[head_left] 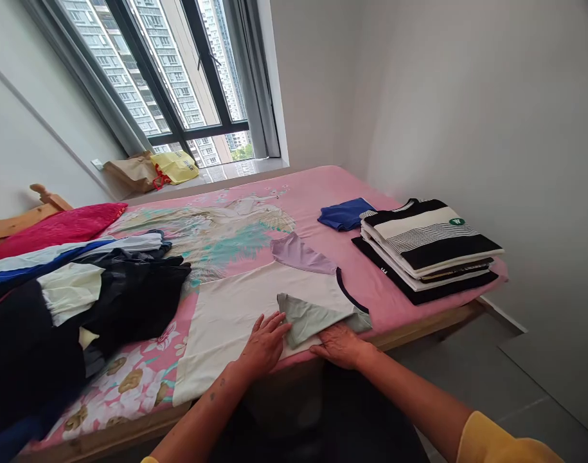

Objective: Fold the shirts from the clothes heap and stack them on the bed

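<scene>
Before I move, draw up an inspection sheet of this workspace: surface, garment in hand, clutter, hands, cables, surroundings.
Surface: bed, covered by a pink patterned sheet.
Job's things: pale shirt spread near the bed's front edge; lilac sleeve on the far side, green sleeve lying over the body.
Clutter: dark clothes heaped at left; folded stack at right, blue garment beside it; red cushion behind the heap.
Hands: left hand at the green sleeve's edge, fingers extended; right hand partly under that sleeve, fingertips' grip unclear.
Cables: nothing seen.
Surroundings: window, grey curtains, paper bag and yellow bag by the sill, plain walls.
</scene>
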`<state>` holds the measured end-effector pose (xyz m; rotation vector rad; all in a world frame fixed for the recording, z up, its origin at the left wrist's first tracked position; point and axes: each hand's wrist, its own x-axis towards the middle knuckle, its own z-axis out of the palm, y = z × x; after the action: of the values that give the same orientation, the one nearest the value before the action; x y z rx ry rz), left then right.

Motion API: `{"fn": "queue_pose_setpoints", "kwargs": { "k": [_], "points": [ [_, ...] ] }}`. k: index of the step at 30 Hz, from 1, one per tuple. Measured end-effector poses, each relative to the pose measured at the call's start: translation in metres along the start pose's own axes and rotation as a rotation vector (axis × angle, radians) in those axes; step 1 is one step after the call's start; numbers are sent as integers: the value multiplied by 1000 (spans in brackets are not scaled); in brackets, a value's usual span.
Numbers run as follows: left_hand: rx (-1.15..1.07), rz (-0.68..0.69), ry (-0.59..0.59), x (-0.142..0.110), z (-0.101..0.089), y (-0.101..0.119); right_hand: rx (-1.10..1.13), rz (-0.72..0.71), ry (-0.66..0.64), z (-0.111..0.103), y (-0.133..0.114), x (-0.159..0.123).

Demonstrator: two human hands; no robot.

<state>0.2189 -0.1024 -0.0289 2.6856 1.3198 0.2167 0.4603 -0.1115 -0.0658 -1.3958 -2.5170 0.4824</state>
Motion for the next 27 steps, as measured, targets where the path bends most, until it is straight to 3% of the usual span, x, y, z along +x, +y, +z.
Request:
{"fn": "queue_pose_setpoints", "kwargs": {
  "k": [5, 9, 13, 18, 22, 27],
  "points": [
    [-51, 44, 47, 30, -2, 6, -38, -16, 19, 2, 0, -2],
    [-9, -78, -35, 53, 10, 2, -67, -17, 45, 4, 2, -5],
    [20, -183, -91, 49, 23, -18, -103, 3, 94, 4, 8, -16],
    [5, -247, -95, 37, 19, -34, -104, 5, 196, -3, 11, -41],
    [-28, -179, 31, 41, 11, -24, 38, 77, 354, -20, 4, -51],
    [-54, -84, 84, 48, 7, 12, 89, 120, 489, -29, 2, -32]
  ]
}}
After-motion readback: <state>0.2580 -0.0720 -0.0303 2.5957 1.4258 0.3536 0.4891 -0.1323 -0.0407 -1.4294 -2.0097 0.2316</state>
